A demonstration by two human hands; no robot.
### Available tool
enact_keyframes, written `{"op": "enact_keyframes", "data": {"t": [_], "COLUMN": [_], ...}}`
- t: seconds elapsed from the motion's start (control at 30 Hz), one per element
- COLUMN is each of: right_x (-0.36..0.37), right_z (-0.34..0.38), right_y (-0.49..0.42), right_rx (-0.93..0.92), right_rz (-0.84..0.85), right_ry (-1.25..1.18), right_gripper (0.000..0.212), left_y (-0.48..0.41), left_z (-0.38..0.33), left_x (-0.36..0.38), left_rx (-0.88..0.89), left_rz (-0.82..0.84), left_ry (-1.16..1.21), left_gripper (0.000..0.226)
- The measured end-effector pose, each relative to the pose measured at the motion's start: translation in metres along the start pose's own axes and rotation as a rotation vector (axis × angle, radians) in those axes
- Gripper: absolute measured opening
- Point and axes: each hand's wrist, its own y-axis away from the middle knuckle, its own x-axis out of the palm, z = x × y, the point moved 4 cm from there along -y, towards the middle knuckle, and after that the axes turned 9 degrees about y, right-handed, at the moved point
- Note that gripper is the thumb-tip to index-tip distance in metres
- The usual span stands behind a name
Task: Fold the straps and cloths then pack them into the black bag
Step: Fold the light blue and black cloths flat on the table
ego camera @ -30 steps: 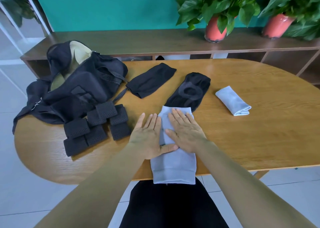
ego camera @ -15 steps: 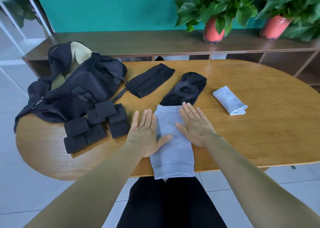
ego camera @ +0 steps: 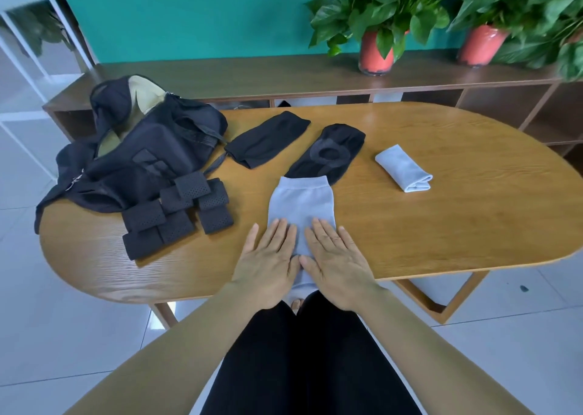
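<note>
1. The left grip (ego camera: 268, 266) and the right grip (ego camera: 339, 266) lie side by side, palms down and fingers straight. They press on the grey cloth (ego camera: 299, 203) and clasp nothing.
2. The cloth runs lengthwise straight away from the grips. Its near end passes under the palms and over the near edge of the surface (ego camera: 441, 225). Its hemmed far end lies ahead of the fingertips.
3. The coming fold probably turns on that axis, one end carried over the other along the length. The grips sit evenly on either side of the cloth's midline, so neither is nearer the far hem.
4. Just beyond the hem is a black sleeve (ego camera: 328, 154) with a ring pattern. It touches the hem or is slightly overlapped by it, so lifting the hem could drag it.
5. Ahead and left of the left grip are the stacked black straps (ego camera: 176, 215), and beyond them the open black bag (ego camera: 151, 149). Another black cloth (ego camera: 268, 140) lies between the bag and the sleeve.
6. Ahead and right of the right grip, well apart, lies an already folded grey cloth (ego camera: 403, 170).
7. For packing, the left grip is the nearer one to the bag.
</note>
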Motion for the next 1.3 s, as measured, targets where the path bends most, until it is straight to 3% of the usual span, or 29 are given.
{"op": "enact_keyframes", "data": {"t": [0.1,0.23,0.37,0.53,0.6,0.73,0.9,1.03,1.2,1.3], "right_x": [0.003,0.000,-0.002,-0.003,-0.003,-0.010,-0.008,-0.006,-0.010,-0.016], "right_z": [-0.010,-0.020,-0.023,-0.021,-0.022,-0.026,-0.027,-0.029,-0.033,-0.040], "right_y": [-0.008,-0.020,-0.026,-0.019,-0.009,0.016,0.032,0.041,0.047,0.043], "right_rx": [-0.013,-0.009,-0.006,-0.014,-0.037,-0.117,-0.172,-0.206,-0.159,-0.016], "right_rz": [-0.002,0.021,0.035,0.035,-0.022,-0.303,-0.324,-0.389,-0.442,-0.373], "right_ry": [0.058,0.072,0.070,0.059,0.013,-0.063,-0.011,0.020,-0.118,-0.340], "right_gripper": [0.078,0.063,0.060,0.062,0.066,0.073,0.068,0.053,0.028,0.013], "left_y": [-0.004,-0.015,-0.022,-0.018,-0.010,0.009,0.023,0.032,0.038,0.034], "left_z": [0.005,0.009,0.010,0.014,0.016,0.013,0.006,0.003,0.003,0.007], "left_x": [0.001,-0.003,-0.003,-0.002,-0.005,-0.013,-0.015,-0.014,-0.020,-0.023], "left_rx": [0.017,-0.018,-0.014,0.024,0.089,0.277,0.401,0.429,0.400,0.261], "left_rz": [-0.008,-0.009,0.008,-0.027,-0.105,-0.285,-0.289,-0.297,-0.351,-0.346], "left_ry": [-0.007,0.020,0.040,0.038,0.065,0.098,0.104,0.059,0.121,0.172], "left_gripper": [0.085,0.064,0.062,0.080,0.080,0.058,0.054,0.057,0.015,0.034]}}
